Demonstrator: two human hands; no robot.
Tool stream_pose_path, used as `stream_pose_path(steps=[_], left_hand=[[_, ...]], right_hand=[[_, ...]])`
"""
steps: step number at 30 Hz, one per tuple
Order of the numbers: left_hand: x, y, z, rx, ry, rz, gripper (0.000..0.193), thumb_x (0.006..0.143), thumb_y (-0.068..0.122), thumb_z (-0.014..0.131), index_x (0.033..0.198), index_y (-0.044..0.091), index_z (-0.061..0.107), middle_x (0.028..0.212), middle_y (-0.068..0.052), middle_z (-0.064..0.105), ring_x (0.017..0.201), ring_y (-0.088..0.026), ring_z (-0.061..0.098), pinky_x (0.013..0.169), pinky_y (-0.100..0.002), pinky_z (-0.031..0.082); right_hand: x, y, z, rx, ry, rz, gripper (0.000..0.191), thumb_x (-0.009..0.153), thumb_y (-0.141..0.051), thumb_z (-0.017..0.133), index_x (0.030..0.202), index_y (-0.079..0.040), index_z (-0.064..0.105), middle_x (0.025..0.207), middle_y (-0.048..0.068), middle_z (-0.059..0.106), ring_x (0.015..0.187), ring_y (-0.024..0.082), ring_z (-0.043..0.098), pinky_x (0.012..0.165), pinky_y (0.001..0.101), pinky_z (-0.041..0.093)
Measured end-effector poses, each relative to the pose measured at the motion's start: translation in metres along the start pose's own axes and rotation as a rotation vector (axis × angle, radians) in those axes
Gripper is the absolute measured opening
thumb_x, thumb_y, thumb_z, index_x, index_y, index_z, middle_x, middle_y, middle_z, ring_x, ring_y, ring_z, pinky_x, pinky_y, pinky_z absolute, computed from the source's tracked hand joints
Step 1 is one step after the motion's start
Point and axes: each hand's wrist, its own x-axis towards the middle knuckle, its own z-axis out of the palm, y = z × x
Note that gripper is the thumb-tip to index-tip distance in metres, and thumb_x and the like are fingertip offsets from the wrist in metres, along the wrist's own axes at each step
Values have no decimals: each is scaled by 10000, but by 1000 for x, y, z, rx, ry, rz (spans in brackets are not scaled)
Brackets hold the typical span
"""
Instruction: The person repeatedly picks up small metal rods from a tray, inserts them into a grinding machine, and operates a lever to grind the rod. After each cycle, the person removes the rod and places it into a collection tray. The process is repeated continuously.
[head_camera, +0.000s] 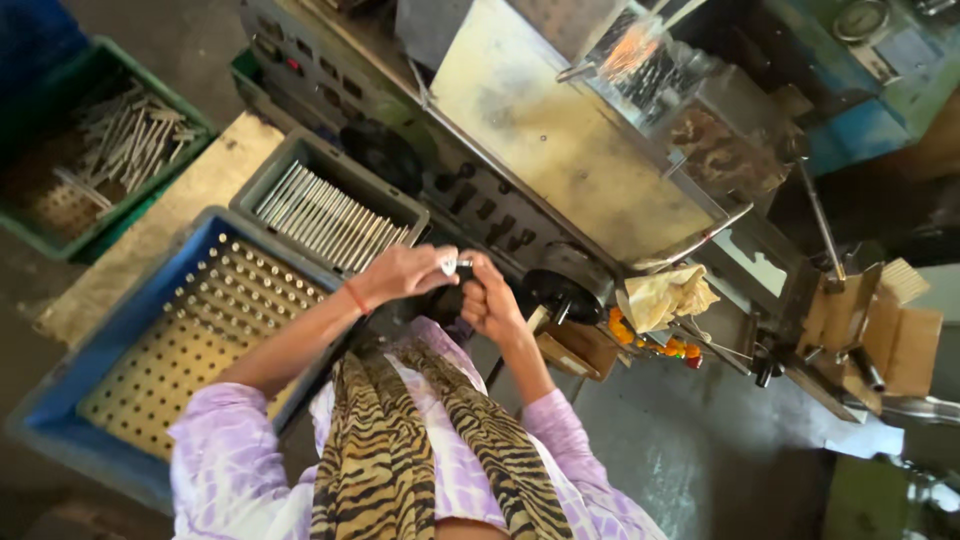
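Metal pin (462, 265), pinched between left hand (400, 272) and clenched right hand (490, 300) above the blue crate (120, 330), could be dropped if fingertip grip slackens.

A metalworking workshop is showing here: a grimy machine (560, 140) is standing beyond the hands, crates of steel rods (330, 215) sitting left of them.

The two hands meet in the middle, the left hand (400, 272) and the right hand (490, 300) both on a small pin (452, 266). To the left of them a crate (120, 340) holds upright pins. Behind it a tray (300, 160) holds rods lying side by side. Farther left a bin (150, 95) holds loose rods. Behind the hands stands the machine (560, 140). To the right sits a box (880, 330).
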Motion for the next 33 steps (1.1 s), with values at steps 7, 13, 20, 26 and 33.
stream_pose_path(steps=[7, 13, 20, 26, 33], left_hand=[[31, 13, 3, -266, 103, -216, 294, 1023, 233, 737, 1248, 118, 586, 825, -56, 624, 646, -178, 602, 558, -330, 491], [63, 19, 4, -1075, -94, -1200, 136, 963, 197, 697, 1058, 139, 619, 575, 69, 405, 403, -20, 326, 357, -239, 199], [66, 42, 17, -560, 121, -609, 239, 958, 102, 754, 1141, 93, 600, 772, 78, 508, 653, 1, 435, 538, -200, 370], [72, 65, 21, -690, 120, -774, 232, 931, 66, 748, 1105, 85, 595, 769, 68, 498, 633, -23, 419, 529, -222, 356], [84, 71, 14, -621, 66, -649, 238, 934, 78, 754, 1118, 92, 603, 765, 85, 479, 653, 1, 398, 540, -204, 341]], right_hand=[[18, 0, -24, 42, -54, -161, 470, 1045, -566, 500, 965, -105, 550, 580, -68, 331, 437, 86, 275, 414, 270, 244], [14, -28, -33, -1478, 117, -1439, 220, 1187, -277, 490, 1103, -77, 527, 860, 96, 591, 716, 321, 616, 615, 397, 492], [-1, -40, -13, -1401, 213, -1550, 181, 1067, -237, 586, 1053, -60, 551, 767, 145, 593, 629, 376, 602, 554, 443, 467], [-27, -53, -9, -1466, 144, -1522, 263, 1087, -315, 554, 1060, -55, 584, 747, 141, 598, 627, 376, 610, 557, 445, 467], [-43, -43, 0, -1313, 269, -1449, 323, 1075, -361, 528, 1030, -65, 649, 732, 138, 613, 618, 347, 626, 559, 417, 467]])
